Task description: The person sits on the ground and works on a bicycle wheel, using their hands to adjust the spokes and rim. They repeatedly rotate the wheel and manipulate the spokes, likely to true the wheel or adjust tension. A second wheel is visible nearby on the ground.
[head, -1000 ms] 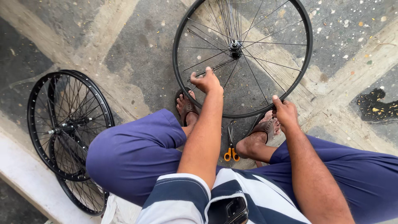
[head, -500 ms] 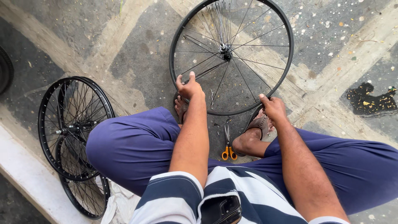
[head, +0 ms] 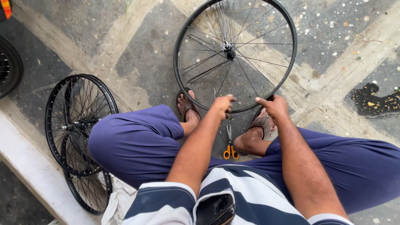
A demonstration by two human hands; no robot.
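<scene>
- Nearest, at 6 o'clock in the head view, a dark phone [head: 215, 209] sits in the pocket of a blue-and-white striped shirt [head: 250, 196].
- Purple-trousered knees spread to 9 and 3 o'clock, and both forearms run between them toward 12.
- At 8 o'clock two black spoked wheels [head: 79, 125] lean against a pale kerb [head: 29, 171], overlapping each other, with a white cloth [head: 118, 200] bunched at their lower edge.
- On the ground between the feet lie orange-handled scissors [head: 230, 146], blades pointing to 12, just below the hands.
- Two feet in brown sandals [head: 262, 123] rest at either side of the near rim; the left one touches the rim's lower-left arc.
- The left hand [head: 223, 105] is curled shut, fingers pinching the lower edge of the bicycle wheel [head: 291, 62] at about its 6 o'clock.
- The right hand [head: 273, 106] grips the same rim just beside it, at about 5 o'clock, thumb pointing toward the left hand.
- That wheel stands on grey speckled paving, hub [head: 228, 48] at centre, thin spokes fanning out, filling the view at 12 o'clock.
- Farther off, at 3 o'clock, a dark stain [head: 375, 100] with yellow flecks marks the paving; at 10 o'clock, part of another black tyre [head: 10, 66] shows.
</scene>
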